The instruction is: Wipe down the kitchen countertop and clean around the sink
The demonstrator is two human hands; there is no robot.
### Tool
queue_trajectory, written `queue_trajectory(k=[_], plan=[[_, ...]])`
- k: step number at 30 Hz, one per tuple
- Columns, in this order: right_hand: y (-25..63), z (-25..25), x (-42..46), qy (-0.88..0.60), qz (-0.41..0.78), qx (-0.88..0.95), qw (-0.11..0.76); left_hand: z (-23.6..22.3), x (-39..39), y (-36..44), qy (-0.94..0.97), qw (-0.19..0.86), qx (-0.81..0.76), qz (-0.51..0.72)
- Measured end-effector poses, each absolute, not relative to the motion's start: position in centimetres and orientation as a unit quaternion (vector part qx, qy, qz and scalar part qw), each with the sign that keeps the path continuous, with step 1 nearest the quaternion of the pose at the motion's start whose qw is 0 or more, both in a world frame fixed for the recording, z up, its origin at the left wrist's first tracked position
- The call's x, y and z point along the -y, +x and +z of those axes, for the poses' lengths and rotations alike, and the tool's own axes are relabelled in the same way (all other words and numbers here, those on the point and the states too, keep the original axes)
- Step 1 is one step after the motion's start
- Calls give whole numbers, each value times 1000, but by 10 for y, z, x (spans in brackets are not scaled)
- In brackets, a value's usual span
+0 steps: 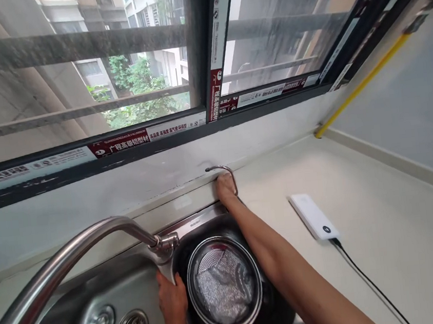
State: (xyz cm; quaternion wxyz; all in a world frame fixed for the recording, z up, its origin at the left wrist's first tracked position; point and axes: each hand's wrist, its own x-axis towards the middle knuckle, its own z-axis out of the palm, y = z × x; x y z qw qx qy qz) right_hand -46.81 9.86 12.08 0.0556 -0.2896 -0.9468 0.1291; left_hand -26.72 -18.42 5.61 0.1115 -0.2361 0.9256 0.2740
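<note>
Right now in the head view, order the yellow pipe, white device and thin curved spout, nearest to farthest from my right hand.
1. Thin curved spout, beside your right hand.
2. White device, lying further right.
3. Yellow pipe, at far right.

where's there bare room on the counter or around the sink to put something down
Bare countertop lies between the white device and the yellow pipe, and right of the black cable up to the side wall. Crowded: the right basin, mostly filled by a round metal vessel, the divider under the left hand, and the slim spout by the right hand.
</note>
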Motion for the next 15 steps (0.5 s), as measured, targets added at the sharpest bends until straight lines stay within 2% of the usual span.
queue_trajectory(k=[4,9,15], plan=[[-461,124,-61,-260,130,956,38,56,184,-269,-235,131,-922,278],[-451,115,19,-153,148,976,36,61,184,-269,-245,152,-911,294],[-454,123,-18,-102,42,994,3,74,182,-271,-244,160,-914,281]])
